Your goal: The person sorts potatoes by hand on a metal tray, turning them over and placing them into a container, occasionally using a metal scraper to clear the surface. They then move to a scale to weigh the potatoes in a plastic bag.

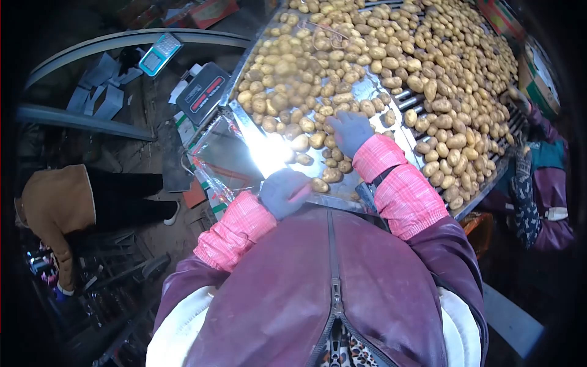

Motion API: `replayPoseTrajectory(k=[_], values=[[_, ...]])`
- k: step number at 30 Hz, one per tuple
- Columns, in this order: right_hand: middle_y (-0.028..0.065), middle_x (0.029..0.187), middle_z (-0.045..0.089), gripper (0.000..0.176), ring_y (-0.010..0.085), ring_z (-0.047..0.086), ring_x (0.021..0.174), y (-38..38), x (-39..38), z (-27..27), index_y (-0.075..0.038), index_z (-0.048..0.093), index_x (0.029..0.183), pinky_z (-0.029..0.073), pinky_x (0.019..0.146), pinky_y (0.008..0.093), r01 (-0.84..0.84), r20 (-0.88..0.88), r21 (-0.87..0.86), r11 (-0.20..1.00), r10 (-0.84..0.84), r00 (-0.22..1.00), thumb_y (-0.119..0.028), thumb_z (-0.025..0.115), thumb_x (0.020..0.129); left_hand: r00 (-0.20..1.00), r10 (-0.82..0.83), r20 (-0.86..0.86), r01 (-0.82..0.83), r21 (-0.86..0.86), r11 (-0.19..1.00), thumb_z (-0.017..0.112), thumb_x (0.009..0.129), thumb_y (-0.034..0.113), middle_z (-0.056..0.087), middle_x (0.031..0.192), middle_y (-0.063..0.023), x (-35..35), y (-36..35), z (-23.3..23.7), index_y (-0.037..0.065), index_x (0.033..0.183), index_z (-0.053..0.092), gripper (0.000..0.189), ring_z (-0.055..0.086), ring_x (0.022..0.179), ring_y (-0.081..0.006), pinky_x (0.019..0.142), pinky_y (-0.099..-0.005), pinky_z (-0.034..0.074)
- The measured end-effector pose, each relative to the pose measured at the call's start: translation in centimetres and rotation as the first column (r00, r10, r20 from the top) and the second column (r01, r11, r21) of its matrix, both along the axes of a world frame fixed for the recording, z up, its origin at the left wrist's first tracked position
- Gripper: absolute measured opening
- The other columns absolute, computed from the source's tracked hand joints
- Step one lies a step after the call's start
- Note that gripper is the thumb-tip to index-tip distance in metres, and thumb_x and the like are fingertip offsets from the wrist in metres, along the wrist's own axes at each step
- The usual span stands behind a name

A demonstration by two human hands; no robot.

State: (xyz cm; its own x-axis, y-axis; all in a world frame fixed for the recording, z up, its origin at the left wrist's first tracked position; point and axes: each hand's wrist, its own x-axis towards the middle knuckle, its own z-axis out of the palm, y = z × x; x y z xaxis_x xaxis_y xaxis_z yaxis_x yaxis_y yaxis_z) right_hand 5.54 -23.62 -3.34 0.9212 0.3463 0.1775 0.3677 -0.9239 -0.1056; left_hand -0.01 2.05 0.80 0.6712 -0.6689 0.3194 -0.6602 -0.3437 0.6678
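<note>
A sloping metal sorting table (373, 92) spreads out before me, loaded with potatoes (428, 88). My right hand (351, 133), in a grey-blue glove, reaches over its lower part, fingers stretched out to the potatoes on the left. No potato shows in its grasp. At the table's front rim is my left hand (285, 193), gloved alike, thumb and fingers apart and nothing visible between them. Several loose potatoes (332, 175) lie between the two hands. Strong glare (268, 153) whitens the metal corner just above the left hand.
Left of the table are an open plastic-lined box (223, 156), a dark scale with red displays (205, 95) and a turquoise scale (160, 54). A person in a brown jacket (64, 199) bends at far left. Another person's sleeve (541, 125) reaches in at right, near a carton (538, 76).
</note>
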Motion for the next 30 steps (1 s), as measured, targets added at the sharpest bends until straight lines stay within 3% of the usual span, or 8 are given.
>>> replayPoseTrajectory(k=[3,4,6,9,12,18,24,30], values=[[0.0064,0.103,0.059,0.035,0.0283,0.062,0.093,0.1,-1.4,0.9,-0.014,0.058,0.112,0.047,0.077,0.0448,0.015,0.043,0.084,0.996,-0.018,0.999,-0.017,0.062,0.078,0.981,0.153,-0.121,-0.136,0.135,0.981,0.068,0.083,0.022,0.064,0.092,-0.0136,1.5,-0.1,2.6,0.005,0.097,0.067,0.022,0.062,0.081,-0.0341,0.071,-0.0451,0.05],[0.0074,0.107,0.058,0.037,0.029,0.061,0.097,-0.4,-1.8,-0.1,-0.013,0.057,0.115,0.047,0.078,0.0458,0.033,0.027,0.065,0.997,-0.035,0.999,-0.02,0.063,0.079,0.933,0.248,0.26,-0.29,0.138,0.947,0.072,0.081,0.027,0.061,0.117,-0.0194,3.2,0.5,0.4,0.005,0.117,0.064,0.043,0.059,0.107,-0.0374,0.09,-0.0474,0.047],[0.0084,0.11,0.058,0.038,0.0294,0.059,0.101,-1.8,-2.7,-1.0,-0.013,0.056,0.118,0.046,0.08,0.0457,0.077,0.006,0.088,0.993,-0.077,0.997,-0.022,0.063,0.081,0.905,0.322,0.277,-0.397,0.276,0.875,0.068,0.085,0.04,0.049,0.137,-0.0227,7.3,1.4,-1.5,0.004,0.135,0.052,0.064,0.045,0.127,-0.0413,0.107,-0.0496,0.035],[0.0115,0.119,0.056,0.047,0.0313,0.057,0.107,-2.8,-4.1,1.4,-0.013,0.054,0.127,0.045,0.084,0.0457,0.058,-0.174,0.031,0.998,-0.052,0.983,-0.026,0.065,0.083,0.758,0.452,0.471,-0.632,0.359,0.687,0.058,0.087,0.057,0.045,0.136,-0.0252,14.5,1.6,-6.4,0.008,0.134,0.051,0.068,0.044,0.125,-0.0415,0.104,-0.0569,0.03],[0.0161,0.126,0.054,0.058,0.0354,0.055,0.111,-4.8,-5.4,-0.2,-0.014,0.052,0.133,0.045,0.089,0.0473,0.109,-0.184,0.187,0.976,-0.074,0.98,-0.028,0.07,0.08,0.788,0.552,0.272,-0.58,0.628,0.519,0.052,0.082,0.073,0.035,0.147,-0.0267,15.3,-1.9,-5.3,0.012,0.143,0.044,0.087,0.033,0.135,-0.0456,0.114,-0.0584,0.016],[0.0125,0.115,0.057,0.053,0.0328,0.058,0.101,-5.4,-5.4,1.3,-0.012,0.056,0.129,0.047,0.082,0.0463,0.096,-0.076,0.301,0.949,-0.077,0.994,-0.026,0.067,0.079,0.916,0.39,-0.097,-0.25,0.624,0.741,0.05,0.085,0.069,0.025,0.154,-0.0288,11.6,-7.7,-1.9,0.013,0.146,0.041,0.083,0.025,0.139,-0.054,0.114,-0.0626,0.014],[0.0171,0.12,0.058,0.05,0.037,0.058,0.101,-6.2,0.2,2.7,-0.009,0.058,0.125,0.048,0.085,0.0471,0.021,0.038,0.343,0.939,-0.036,0.999,-0.02,0.068,0.078,0.997,0.066,0.031,-0.073,0.481,0.874,0.051,0.088,0.064,0.033,0.154,-0.0235,9.0,-9.2,-2.6,0.013,0.143,0.046,0.075,0.026,0.142,-0.0471,0.115,-0.0618,0.016],[0.0181,0.12,0.059,0.047,0.0368,0.059,0.104,-5.3,5.4,3.7,-0.009,0.058,0.126,0.048,0.087,0.0459,-0.074,0.081,0.406,0.911,0.045,0.996,-0.018,0.069,0.08,0.857,0.433,0.279,-0.514,0.392,0.763,0.051,0.086,0.066,0.042,0.144,-0.0232,23.8,-4.1,-4.7,0.013,0.141,0.046,0.077,0.033,0.134,-0.0457,0.109,-0.0602,0.024]])
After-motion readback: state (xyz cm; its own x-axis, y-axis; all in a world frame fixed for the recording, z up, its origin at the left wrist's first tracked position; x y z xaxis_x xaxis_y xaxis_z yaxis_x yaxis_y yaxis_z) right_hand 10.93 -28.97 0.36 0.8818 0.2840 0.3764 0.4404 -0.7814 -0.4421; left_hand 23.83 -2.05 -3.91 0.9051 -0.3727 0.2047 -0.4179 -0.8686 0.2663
